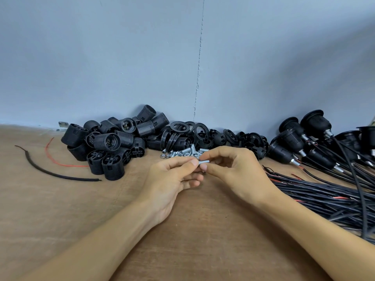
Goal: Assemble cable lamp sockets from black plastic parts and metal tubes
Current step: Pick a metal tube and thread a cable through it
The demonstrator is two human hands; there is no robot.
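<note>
I find nothing to read in front of me. No lettering, number or brand shows on the black socket shells (105,142) heaped at centre left, on the black rings (180,128) at centre, on the metal tube (203,161) I hold, or on the cabled sockets (294,138) at the right. If there are moulded marks on the plastic, they are too small to make out.
</note>
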